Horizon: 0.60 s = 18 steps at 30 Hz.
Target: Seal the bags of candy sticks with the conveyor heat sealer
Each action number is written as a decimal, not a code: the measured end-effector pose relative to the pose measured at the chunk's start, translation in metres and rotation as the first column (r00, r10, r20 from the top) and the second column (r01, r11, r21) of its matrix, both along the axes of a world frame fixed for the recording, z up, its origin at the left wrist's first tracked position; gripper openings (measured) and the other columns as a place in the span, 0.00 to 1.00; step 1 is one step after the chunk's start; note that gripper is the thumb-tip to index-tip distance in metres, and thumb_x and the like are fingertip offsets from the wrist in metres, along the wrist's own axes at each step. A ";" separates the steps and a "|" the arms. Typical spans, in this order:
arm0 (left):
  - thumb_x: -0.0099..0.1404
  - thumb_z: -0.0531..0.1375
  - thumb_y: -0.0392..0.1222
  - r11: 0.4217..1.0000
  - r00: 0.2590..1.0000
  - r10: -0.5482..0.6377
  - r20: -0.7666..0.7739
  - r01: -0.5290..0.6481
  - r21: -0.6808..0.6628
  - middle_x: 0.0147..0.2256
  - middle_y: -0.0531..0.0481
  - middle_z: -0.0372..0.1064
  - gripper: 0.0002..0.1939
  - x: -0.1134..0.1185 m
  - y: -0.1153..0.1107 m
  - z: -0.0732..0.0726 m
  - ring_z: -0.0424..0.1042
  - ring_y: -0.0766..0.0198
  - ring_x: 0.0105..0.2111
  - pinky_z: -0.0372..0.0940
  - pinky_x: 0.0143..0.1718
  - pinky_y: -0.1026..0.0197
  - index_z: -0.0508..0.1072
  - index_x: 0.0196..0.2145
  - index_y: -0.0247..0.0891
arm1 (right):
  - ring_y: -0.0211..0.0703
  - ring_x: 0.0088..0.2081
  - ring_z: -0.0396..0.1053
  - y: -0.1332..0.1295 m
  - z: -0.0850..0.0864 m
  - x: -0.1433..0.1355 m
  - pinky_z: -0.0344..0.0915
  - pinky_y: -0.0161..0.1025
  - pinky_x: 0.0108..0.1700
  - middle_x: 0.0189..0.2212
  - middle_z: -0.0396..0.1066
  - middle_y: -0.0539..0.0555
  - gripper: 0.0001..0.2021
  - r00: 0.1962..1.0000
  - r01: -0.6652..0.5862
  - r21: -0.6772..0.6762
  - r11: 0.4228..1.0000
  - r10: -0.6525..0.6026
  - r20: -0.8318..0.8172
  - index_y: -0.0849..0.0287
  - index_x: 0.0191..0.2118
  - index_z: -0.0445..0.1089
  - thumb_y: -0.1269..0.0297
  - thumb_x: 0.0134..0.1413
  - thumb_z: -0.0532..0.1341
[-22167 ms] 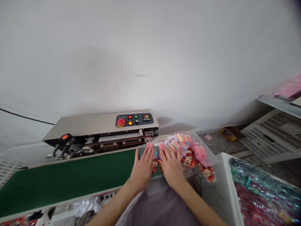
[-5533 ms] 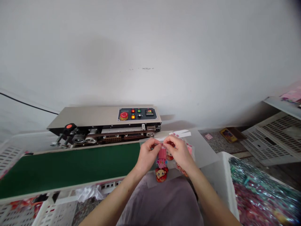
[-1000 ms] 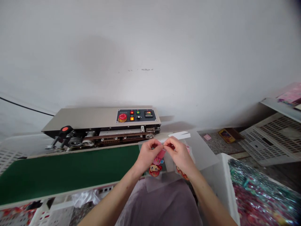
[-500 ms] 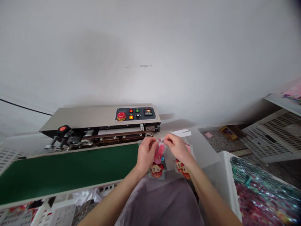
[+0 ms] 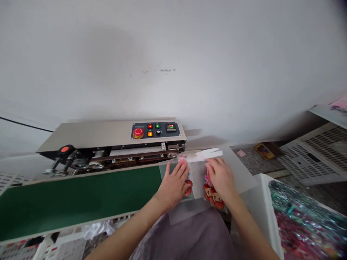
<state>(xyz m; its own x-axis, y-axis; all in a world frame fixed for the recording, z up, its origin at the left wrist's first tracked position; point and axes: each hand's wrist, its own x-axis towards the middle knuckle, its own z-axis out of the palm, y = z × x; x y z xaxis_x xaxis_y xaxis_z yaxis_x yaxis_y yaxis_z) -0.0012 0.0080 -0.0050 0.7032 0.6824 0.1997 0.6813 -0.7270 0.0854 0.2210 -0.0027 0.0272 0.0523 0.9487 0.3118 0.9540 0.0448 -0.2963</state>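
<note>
My left hand (image 5: 173,184) lies flat, fingers outstretched, on a clear plastic packet (image 5: 189,189) with a pink top and a cartoon face with red hair. To its right, my right hand (image 5: 222,177) is slightly blurred, with its fingers bent and closed at the upper part of other cartoon packets (image 5: 214,195). Part of these packets is hidden under the hand. Both groups rest on a translucent sheet (image 5: 199,207) at the right end of the green conveyor belt (image 5: 89,200). White strips (image 5: 208,154) lie just beyond my right hand.
A sealing machine (image 5: 108,135) with a lit control panel (image 5: 155,130) stands behind the belt. At right is a white bin (image 5: 267,202) full of shiny packets (image 5: 309,216). A white crate (image 5: 311,153) and a small box (image 5: 265,151) are on the floor.
My left hand has gone from pinching the packet's top to lying flat on it. My right hand has moved right, from the left packet's top to the packets at right.
</note>
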 end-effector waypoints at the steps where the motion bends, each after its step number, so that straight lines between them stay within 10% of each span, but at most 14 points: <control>1: 0.77 0.41 0.50 1.000 1.000 0.009 0.006 -0.009 0.004 0.70 0.42 0.47 0.28 0.000 -0.001 0.000 0.42 0.52 0.71 0.40 0.68 0.32 0.56 0.68 0.35 | 0.54 0.48 0.66 -0.016 -0.006 0.008 0.60 0.49 0.51 0.46 0.74 0.60 0.17 0.996 0.065 0.002 0.998 -0.065 0.069 0.55 0.52 0.73 0.59 0.67 0.51; 7: 0.77 0.44 0.48 0.997 0.994 0.082 0.066 -0.081 -0.011 0.70 0.41 0.49 0.27 -0.003 -0.004 -0.003 0.45 0.51 0.71 0.41 0.68 0.32 0.58 0.68 0.36 | 0.59 0.66 0.55 -0.054 -0.045 -0.004 0.56 0.57 0.61 0.67 0.58 0.65 0.25 0.969 0.099 -0.025 0.995 -0.090 0.229 0.56 0.66 0.60 0.55 0.69 0.47; 13: 0.75 0.47 0.45 0.989 0.988 0.147 0.053 -0.147 0.003 0.68 0.39 0.55 0.25 -0.037 -0.010 0.003 0.50 0.46 0.69 0.41 0.67 0.29 0.61 0.66 0.38 | 0.62 0.67 0.52 -0.028 -0.029 -0.065 0.52 0.64 0.63 0.68 0.55 0.62 0.25 0.978 -0.080 -0.089 0.993 0.096 0.186 0.51 0.69 0.56 0.58 0.69 0.50; 18: 0.74 0.48 0.42 0.970 0.968 0.242 0.062 -0.242 -0.011 0.64 0.36 0.61 0.23 -0.043 -0.013 0.025 0.56 0.43 0.67 0.40 0.67 0.30 0.67 0.63 0.34 | 0.65 0.67 0.51 -0.021 -0.023 -0.059 0.49 0.67 0.63 0.68 0.56 0.65 0.25 0.978 -0.020 -0.127 0.992 0.046 0.206 0.58 0.66 0.61 0.57 0.68 0.52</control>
<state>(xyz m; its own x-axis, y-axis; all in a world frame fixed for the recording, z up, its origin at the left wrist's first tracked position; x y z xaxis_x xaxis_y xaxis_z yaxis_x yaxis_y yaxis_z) -0.0440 -0.0053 0.0195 0.5035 0.8313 0.2353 0.8301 -0.5410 0.1349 0.1622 -0.0237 0.0045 -0.0336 0.9806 0.1931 0.9939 0.0532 -0.0971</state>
